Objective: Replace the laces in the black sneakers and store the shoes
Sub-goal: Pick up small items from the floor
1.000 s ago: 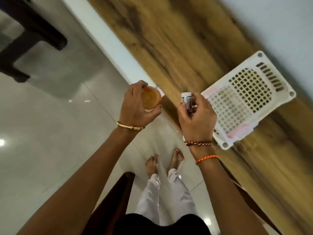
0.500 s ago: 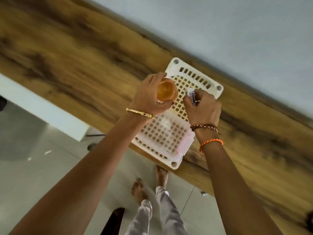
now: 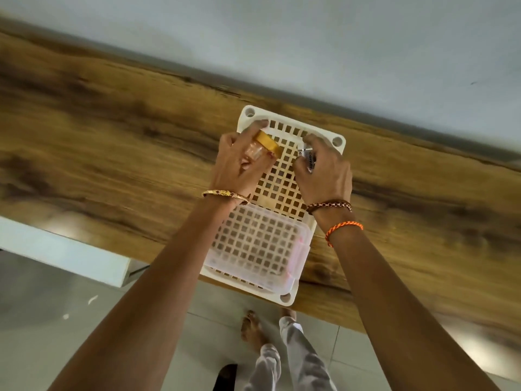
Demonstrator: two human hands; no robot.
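Spanning the view, a wood-grain shelf (image 3: 118, 136) carries a white perforated basket (image 3: 337, 141) whose near end overhangs the edge. A clear lidded box (image 3: 253, 246) sits in its near half. Left hand (image 3: 239, 165) grips a small jar with a yellow cap (image 3: 265, 142) over the basket's far-left corner. Right hand (image 3: 324, 170) pinches a small white tube (image 3: 308, 159) over the far-right corner. Sneakers and laces: not in view. Judgement: step is stowing small items, not lacing. Next: lower both into the far half, release, then locate the shoes.
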